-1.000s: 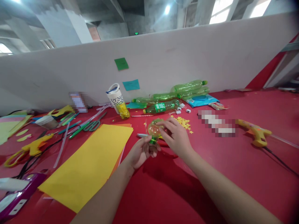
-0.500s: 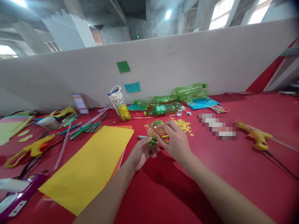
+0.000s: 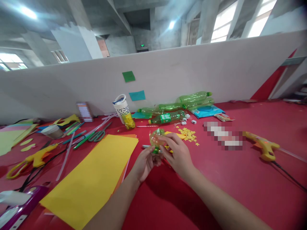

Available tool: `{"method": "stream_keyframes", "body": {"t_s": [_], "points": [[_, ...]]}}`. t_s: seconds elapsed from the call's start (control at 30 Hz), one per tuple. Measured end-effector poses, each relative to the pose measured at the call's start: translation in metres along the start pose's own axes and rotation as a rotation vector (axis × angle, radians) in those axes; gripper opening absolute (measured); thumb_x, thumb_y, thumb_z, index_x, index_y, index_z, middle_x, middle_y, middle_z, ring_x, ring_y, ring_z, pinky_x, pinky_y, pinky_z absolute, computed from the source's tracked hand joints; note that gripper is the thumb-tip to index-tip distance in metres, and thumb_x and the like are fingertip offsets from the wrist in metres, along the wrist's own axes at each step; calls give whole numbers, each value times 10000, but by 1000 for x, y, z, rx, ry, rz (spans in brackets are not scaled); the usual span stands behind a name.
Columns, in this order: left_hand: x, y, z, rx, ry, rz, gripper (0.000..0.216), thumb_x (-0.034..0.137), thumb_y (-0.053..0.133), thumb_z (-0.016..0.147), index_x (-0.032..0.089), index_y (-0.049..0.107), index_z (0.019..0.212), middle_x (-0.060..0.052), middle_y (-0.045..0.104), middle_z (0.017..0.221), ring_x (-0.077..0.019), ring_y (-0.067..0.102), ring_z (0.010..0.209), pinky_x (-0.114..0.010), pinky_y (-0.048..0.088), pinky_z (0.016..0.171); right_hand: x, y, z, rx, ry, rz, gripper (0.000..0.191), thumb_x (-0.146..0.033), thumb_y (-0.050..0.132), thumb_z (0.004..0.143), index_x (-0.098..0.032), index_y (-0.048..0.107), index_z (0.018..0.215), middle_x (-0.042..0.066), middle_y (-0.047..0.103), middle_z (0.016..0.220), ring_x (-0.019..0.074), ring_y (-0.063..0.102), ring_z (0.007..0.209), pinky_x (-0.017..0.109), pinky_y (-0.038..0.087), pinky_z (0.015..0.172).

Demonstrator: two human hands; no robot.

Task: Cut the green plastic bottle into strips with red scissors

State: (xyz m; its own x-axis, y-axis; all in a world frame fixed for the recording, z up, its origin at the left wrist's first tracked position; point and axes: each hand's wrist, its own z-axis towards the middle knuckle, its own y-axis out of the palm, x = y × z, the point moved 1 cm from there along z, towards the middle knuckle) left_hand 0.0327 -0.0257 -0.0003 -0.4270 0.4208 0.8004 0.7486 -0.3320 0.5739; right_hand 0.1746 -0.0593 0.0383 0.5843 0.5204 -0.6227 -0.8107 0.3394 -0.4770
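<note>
A cut-off top of a clear green plastic bottle (image 3: pixel 157 139) with a green cap is held above the red table (image 3: pixel 240 179). My left hand (image 3: pixel 145 163) is closed round its capped neck from below. My right hand (image 3: pixel 177 153) grips the dome's right side, fingers curled over it. Behind the hands lie a white strip and a yellow paper piece, partly hidden. Small yellow paper stars (image 3: pixel 188 133) are scattered just beyond.
A yellow paper sheet (image 3: pixel 93 175) lies left of my arms. Green bottles (image 3: pixel 177 103) and a paper cup (image 3: pixel 121 107) stand by the white partition. Scissors (image 3: pixel 96 135) and pens at left. Glue guns sit at right (image 3: pixel 263 145) and left (image 3: pixel 39 153).
Both hands and the bottle top have stayed together, shifting slightly lower in view as the head tilted up. My right fingers have slid further down the dome's side.
</note>
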Motion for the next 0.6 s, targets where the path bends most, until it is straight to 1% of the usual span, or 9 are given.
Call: {"method": "stream_keyframes", "body": {"t_s": [0.07,0.13,0.17,0.23,0.27,0.33,0.4,0.47,0.6], "points": [[-1,1,1,28,-1,-1,155,297,560,832,147,574,794,-11,617,610,-113,550,496,-228,409,493,-2,2,-1,-4,29,79,213,-139,506,865,-242,608,1021,76,592,1095,223,576,1001,346,481,849],[-1,2,1,25,-3,5,157,299,559,834,146,570,799,-6,600,585,-116,547,490,-231,416,493,-2,5,-2,2,93,158,165,-147,505,867,-239,578,983,59,622,1016,200,611,896,315,519,750],[-1,2,0,13,-2,8,161,301,554,838,144,570,808,-5,596,583,-116,545,487,-232,419,494,-3,7,-2,14,133,200,159,-154,498,870,-238,548,994,47,628,956,186,623,833,292,532,682],[-2,3,0,-16,-5,6,161,299,542,847,141,572,838,-13,605,617,-114,547,496,-234,425,503,-2,11,-2,40,203,282,194,-162,474,871,-239,476,1049,24,617,872,165,634,744,250,540,572],[-2,3,0,-28,-7,0,159,295,537,850,140,573,857,-19,615,649,-113,553,508,-235,429,511,-2,13,-1,46,226,316,211,-162,462,868,-237,454,1064,16,612,847,160,637,724,238,542,542],[-3,3,0,-45,-13,-12,158,290,530,854,141,572,886,-31,630,716,-112,562,533,-240,438,531,0,14,1,39,242,355,177,-163,455,857,-228,480,1020,9,608,807,159,637,697,229,540,508],[-3,3,0,-50,-10,-19,164,294,524,858,141,573,891,-32,628,725,-117,568,544,-245,439,539,1,13,2,32,227,345,98,-166,480,847,-214,552,892,27,608,827,170,632,728,232,535,516],[-3,3,1,-47,-3,-17,170,296,515,864,138,575,877,-31,623,694,-124,572,546,-247,436,537,2,10,2,32,183,299,105,-150,515,839,-210,596,810,43,610,876,184,619,798,251,531,581],[-2,5,0,-40,2,-14,193,308,490,878,136,572,849,-39,626,682,-130,567,547,-256,439,541,2,5,0,14,29,179,159,-110,519,857,-220,634,856,45,649,894,201,600,861,320,490,750]]}}
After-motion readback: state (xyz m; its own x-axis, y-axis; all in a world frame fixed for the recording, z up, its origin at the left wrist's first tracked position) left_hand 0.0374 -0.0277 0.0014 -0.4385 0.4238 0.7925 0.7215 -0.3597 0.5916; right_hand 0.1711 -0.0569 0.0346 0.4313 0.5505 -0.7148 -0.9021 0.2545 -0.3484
